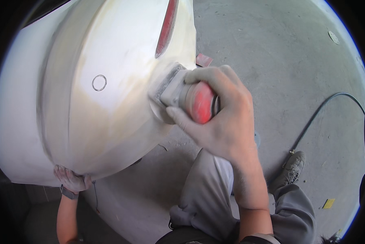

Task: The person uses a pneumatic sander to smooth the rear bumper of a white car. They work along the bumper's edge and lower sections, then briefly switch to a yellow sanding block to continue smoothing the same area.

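Right hand (231, 120) clamped round red-capped sander (202, 103) near pale panel's (109, 130) right edge; left hand (72, 179) apart, laid flat at lower edge. Tilting sander over curve could gouge surface; weak bracing could let panel shift.

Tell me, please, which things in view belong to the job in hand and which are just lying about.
In use:
sander, in the right hand
panel, under the left hand

Lying about:
red piece
yellow piece
pale disc
hose, apparently; any link to the sander isn't visible
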Available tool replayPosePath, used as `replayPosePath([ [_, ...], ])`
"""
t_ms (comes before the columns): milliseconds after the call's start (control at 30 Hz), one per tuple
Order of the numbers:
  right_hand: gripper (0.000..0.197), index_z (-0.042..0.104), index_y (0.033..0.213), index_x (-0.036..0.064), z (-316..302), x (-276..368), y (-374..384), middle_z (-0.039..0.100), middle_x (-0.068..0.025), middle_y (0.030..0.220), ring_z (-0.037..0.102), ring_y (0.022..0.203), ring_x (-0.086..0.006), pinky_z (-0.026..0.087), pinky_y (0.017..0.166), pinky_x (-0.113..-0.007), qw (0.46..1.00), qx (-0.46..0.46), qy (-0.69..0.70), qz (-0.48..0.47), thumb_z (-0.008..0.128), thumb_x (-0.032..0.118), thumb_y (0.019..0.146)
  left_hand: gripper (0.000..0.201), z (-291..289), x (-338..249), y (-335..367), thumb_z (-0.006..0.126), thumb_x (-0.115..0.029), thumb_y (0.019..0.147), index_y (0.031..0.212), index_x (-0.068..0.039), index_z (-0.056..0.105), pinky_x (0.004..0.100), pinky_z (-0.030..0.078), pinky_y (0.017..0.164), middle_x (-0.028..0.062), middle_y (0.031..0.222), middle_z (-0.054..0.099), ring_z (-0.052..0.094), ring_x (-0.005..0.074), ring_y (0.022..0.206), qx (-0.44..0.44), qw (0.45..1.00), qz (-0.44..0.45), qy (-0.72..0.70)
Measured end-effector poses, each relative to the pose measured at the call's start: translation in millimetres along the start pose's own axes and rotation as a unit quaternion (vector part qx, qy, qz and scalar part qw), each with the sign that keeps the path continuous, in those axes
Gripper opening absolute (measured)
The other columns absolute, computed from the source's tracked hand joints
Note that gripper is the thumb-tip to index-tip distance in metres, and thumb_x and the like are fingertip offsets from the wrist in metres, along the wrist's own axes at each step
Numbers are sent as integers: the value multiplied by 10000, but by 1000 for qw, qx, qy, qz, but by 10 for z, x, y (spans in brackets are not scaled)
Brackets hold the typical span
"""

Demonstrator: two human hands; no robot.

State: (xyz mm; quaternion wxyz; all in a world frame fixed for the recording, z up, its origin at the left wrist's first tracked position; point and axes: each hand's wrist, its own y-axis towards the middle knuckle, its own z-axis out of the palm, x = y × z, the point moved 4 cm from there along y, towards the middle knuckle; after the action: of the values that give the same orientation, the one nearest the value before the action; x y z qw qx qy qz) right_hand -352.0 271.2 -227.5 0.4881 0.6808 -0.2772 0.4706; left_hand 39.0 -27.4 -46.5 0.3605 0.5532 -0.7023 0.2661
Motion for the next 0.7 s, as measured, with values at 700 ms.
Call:
replayPosePath([
  [700,377,725,1103,179,385,577,-651,579,-70,968,596,666,-204,481,516,-318,997,-23,5,-76,814,181,736,1039,-12,0,-32,616,-550,909,1675,18,205,704,250,1210,305,1650,334,342,532,1503,-23,999,9,21],
])
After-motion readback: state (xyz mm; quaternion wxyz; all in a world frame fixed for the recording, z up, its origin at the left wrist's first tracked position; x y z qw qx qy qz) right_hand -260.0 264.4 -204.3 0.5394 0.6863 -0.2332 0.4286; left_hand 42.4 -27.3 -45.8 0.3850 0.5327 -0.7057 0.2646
